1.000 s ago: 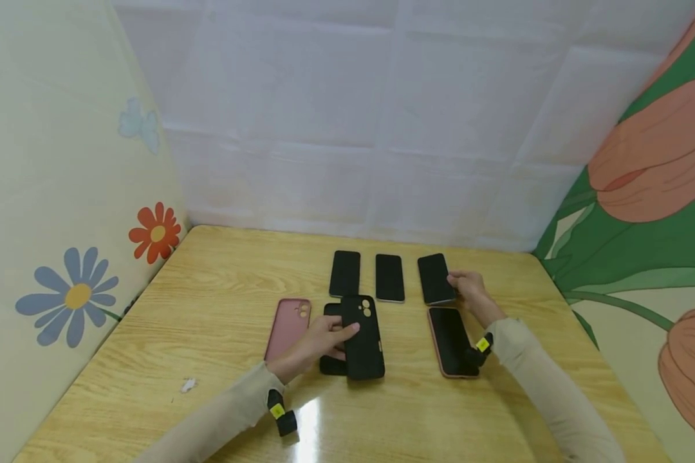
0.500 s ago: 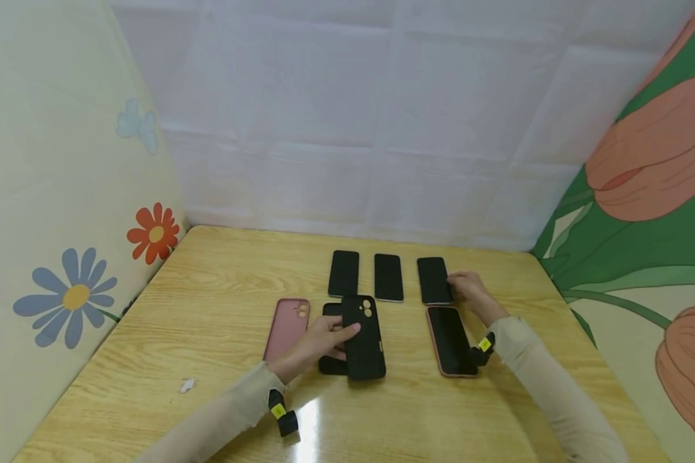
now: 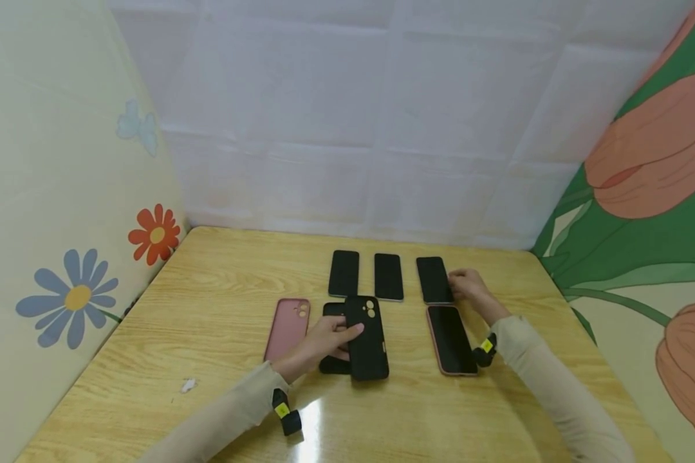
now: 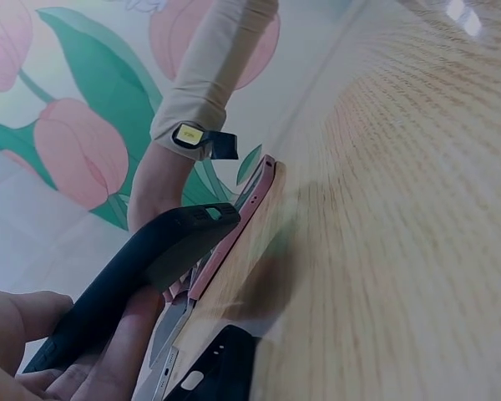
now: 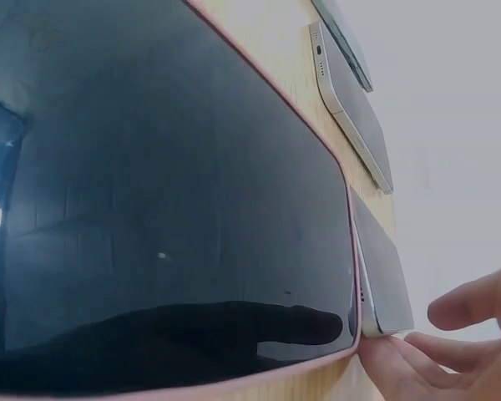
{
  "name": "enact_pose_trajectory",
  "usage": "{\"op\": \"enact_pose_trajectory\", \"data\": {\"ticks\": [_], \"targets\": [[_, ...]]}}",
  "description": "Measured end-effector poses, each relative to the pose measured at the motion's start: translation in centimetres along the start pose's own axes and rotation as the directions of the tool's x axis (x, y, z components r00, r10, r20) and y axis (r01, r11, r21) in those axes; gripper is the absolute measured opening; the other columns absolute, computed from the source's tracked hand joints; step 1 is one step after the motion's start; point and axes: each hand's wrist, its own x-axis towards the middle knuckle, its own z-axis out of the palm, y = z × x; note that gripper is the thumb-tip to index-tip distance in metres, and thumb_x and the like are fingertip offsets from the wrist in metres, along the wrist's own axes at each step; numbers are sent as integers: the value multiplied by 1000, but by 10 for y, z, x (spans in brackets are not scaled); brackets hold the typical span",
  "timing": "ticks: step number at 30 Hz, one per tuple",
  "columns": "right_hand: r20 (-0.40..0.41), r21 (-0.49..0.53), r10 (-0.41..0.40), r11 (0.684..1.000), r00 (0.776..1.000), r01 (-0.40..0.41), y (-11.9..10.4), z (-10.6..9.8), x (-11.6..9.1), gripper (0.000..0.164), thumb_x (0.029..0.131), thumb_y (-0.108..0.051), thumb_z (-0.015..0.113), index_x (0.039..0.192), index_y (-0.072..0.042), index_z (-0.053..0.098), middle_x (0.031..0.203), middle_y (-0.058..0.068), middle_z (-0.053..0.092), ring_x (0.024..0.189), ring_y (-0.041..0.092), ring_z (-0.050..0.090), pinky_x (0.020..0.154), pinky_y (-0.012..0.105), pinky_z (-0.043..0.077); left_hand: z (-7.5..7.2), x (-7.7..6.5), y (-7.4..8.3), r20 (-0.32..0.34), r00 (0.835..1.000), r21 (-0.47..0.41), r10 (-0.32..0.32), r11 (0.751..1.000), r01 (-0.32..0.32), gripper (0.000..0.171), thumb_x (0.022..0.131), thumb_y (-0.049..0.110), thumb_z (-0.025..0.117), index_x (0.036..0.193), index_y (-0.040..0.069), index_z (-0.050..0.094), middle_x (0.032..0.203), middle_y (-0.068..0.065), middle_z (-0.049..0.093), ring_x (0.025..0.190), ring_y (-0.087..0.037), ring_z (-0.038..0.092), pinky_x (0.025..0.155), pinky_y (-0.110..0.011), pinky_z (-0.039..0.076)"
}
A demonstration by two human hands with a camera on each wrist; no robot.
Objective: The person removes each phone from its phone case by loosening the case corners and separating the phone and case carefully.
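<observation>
Above table [image 3: 231, 276], left hand [image 3: 326, 337] grips black phone case [image 3: 369, 354]; loose right hand [image 3: 469, 286] touches black rectangular phone [image 3: 432, 280]. Likely pickup; needs pinching.

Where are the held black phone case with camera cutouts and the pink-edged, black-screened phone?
Held black phone case [image 3: 369, 352], head view: flat panel below the cutouts.
Pink-edged, black-screened phone [image 3: 452, 339], head view: middle of the screen.
</observation>
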Motion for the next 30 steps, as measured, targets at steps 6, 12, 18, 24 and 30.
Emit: {"op": "enact_pose_trajectory", "data": {"ticks": [6,12,18,24,30], "targets": [[27,-20,-4,1000,1000,5,2,-4,-1,46,102,-4,39,139,22,33,130,42,45,106,42,58,81,38,57,2,1,1,15,1000,3,-10,1000,10,40,101,26,59,127,-6,59,107,-19,71,89,-29,72,72,-39,61],[43,-9,-21,1000,999,21,-3,-11,-10,45,103,-3,36,141,21,32,130,39,47,112,47,55,89,47,55,4,1,1,12,1000,13,-10,1000,10,40,101,26,59,126,-5,60,106,-18,71,88,-28,72,72,-39,61],[44,-23,-42,999,998,43,-2,-14,-14,41,102,-2,36,137,20,39,127,39,49,108,45,58,88,46,55,6,2,0,19,1000,7,-14,1000,14,40,101,27,60,124,-5,61,104,-17,72,87,-26,71,73,-38,61],[52,-37,-64,997,997,66,0,-12,-19,38,102,-3,39,134,18,45,120,36,55,101,41,61,84,45,57,11,8,1,22,1000,12,-10,1000,9,39,100,29,61,117,-5,60,98,-15,73,84,-24,72,71,-37,61],[106,-24,-100,994,989,103,-3,-11,-26,34,105,-3,41,130,18,48,112,32,59,96,38,62,82,44,57,16,14,-2,29,1000,4,-11,1000,11,37,100,28,61,116,-6,59,97,-16,72,83,-26,72,69,-37,61]]}}
